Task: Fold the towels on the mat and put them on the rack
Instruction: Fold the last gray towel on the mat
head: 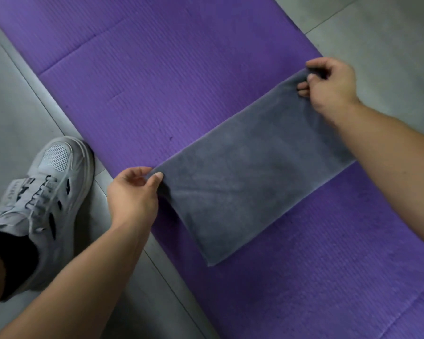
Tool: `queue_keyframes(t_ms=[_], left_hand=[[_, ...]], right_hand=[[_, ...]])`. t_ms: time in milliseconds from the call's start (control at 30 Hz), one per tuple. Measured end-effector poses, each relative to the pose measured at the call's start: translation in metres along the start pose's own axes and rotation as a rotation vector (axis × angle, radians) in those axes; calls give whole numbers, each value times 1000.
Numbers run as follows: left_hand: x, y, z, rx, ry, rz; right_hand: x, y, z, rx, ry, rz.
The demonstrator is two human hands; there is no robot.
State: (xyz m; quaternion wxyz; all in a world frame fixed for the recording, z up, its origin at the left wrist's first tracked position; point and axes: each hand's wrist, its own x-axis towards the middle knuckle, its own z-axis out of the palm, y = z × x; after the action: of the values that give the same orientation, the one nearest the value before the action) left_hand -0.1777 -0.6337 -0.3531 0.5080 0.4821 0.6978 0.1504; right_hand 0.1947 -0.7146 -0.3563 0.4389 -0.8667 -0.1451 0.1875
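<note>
Left hand [132, 194] pinches near corner of grey towel [250, 182], right hand [331, 86] pinches far corner; towel stretched over purple mat [171, 77].

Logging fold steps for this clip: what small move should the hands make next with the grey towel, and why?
Probably lift the pinched edge and lay it over the opposite edge, halving the towel. The left hand and right hand each pinch one corner of the same long edge, and the towel lies spread on the mat.
</note>
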Motion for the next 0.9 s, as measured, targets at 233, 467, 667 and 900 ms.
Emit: queue_keyframes(t_ms=[233, 467, 667, 900], left_hand=[[-30, 0, 26, 619, -69, 750], [-75, -88, 42, 1179, -362, 977], [-84, -106, 25, 1206, -335, 974], [-96, -104, 1, 1227, -473, 1033]], right_hand=[[-58, -14, 24, -538, -27, -470], [-139, 72, 14, -1075, -561, -718], [-124, 73, 0, -1170, -546, -553], [-120, 70, 0, -1126, -573, -519]])
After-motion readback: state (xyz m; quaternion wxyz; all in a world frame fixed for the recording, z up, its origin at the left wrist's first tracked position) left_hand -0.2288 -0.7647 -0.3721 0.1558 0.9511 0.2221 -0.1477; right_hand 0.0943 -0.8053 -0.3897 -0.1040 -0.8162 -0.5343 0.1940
